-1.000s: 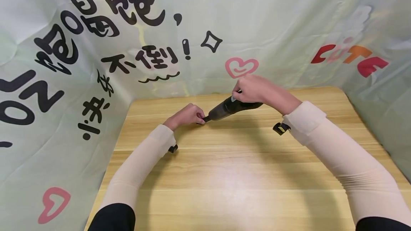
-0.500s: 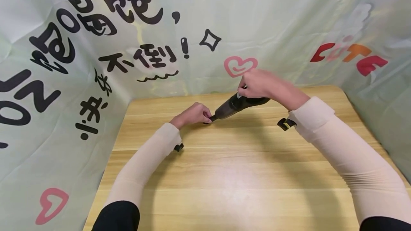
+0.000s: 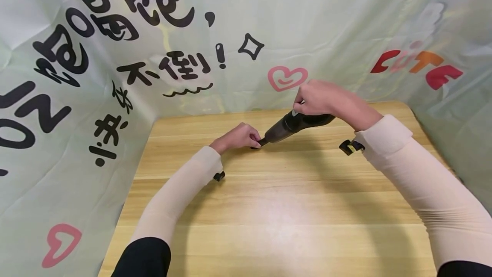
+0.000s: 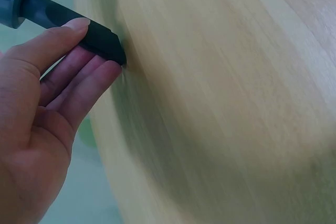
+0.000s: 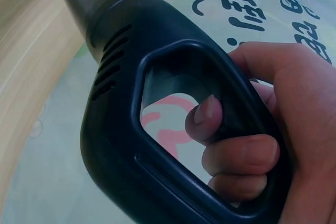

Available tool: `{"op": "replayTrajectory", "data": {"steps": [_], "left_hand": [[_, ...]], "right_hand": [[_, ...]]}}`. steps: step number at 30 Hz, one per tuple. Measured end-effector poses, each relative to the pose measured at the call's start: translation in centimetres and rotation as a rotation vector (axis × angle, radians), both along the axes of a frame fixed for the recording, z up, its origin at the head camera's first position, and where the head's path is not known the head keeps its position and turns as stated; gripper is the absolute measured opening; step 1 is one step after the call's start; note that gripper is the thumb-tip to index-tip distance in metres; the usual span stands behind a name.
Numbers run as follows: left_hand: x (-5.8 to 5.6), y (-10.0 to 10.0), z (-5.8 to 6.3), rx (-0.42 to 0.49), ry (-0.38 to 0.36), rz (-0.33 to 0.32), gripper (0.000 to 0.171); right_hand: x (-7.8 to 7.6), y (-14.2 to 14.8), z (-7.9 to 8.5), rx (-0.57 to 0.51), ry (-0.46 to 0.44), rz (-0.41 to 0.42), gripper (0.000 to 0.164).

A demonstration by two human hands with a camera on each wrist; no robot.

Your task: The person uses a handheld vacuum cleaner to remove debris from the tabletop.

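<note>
A black handheld vacuum cleaner (image 3: 294, 124) with a smoky see-through front slants above the far part of the wooden table. My right hand (image 3: 316, 97) grips its loop handle; in the right wrist view the fingers (image 5: 241, 153) curl through the handle opening. At its front end sits a narrow black crevice nozzle (image 4: 79, 24), tip low by the tabletop. My left hand (image 3: 242, 136) pinches this nozzle, thumb on top and fingers beneath, as the left wrist view shows. Whether the tip touches the wood, I cannot tell.
The wooden table (image 3: 246, 208) spreads out toward me. A pale printed cloth (image 3: 230, 7) with dark lettering and pink hearts hangs behind it and along both sides. A small black wrist camera (image 3: 350, 146) is strapped beneath the right cuff, another camera (image 3: 219, 176) beneath the left.
Both hands and the vacuum cleaner have shifted to the right along the back of the table, keeping the same grips. The head view has moved slightly.
</note>
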State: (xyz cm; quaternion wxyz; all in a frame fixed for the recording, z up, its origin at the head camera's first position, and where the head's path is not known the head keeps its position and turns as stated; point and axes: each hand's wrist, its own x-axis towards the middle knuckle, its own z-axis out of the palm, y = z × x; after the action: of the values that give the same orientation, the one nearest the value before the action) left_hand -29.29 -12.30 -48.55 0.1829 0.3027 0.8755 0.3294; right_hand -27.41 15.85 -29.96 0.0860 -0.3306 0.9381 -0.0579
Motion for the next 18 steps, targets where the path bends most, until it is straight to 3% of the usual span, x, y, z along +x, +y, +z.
{"op": "replayTrajectory", "data": {"steps": [18], "left_hand": [[0.0, 1.3, 0.5, 0.049, -0.01, -0.02, 0.003]], "right_hand": [[0.7, 1.3, 1.7, 0.03, -0.017, -0.037, 0.03]]}}
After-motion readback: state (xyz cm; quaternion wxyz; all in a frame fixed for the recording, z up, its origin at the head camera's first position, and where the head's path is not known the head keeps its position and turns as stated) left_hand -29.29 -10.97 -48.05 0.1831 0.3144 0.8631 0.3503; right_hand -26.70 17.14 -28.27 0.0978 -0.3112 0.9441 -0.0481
